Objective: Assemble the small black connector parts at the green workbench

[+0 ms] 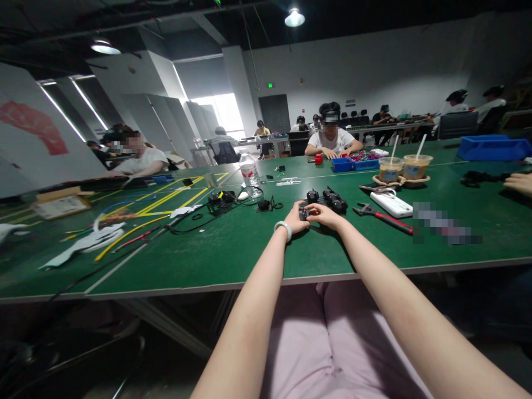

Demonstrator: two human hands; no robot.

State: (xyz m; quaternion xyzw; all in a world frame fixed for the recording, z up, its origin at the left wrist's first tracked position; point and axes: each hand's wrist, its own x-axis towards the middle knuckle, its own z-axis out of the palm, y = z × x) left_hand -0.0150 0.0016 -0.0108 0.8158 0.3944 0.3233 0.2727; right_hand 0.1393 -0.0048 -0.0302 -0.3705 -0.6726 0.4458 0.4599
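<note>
Both my hands meet over the green table (233,260), closed around a small black part (305,214); its exact kind is too small to make out. My left hand (295,219), with a pale bangle at the wrist, grips it from the left. From the right, my right hand (325,215) pinches the same part between thumb and fingers. Just beyond my hands lie several black parts, among them a rounded black piece (312,195) and a longer black assembly (334,200). To the right rests an adjustable wrench (384,218) with a red and black handle.
A white power bank (391,204) and two iced drinks (404,168) in a carrier stand on the right. A water bottle (250,174), black cables (224,200) and yellow tubing (124,239) lie leftward. Across the table a person (331,138) works beside blue trays (356,163).
</note>
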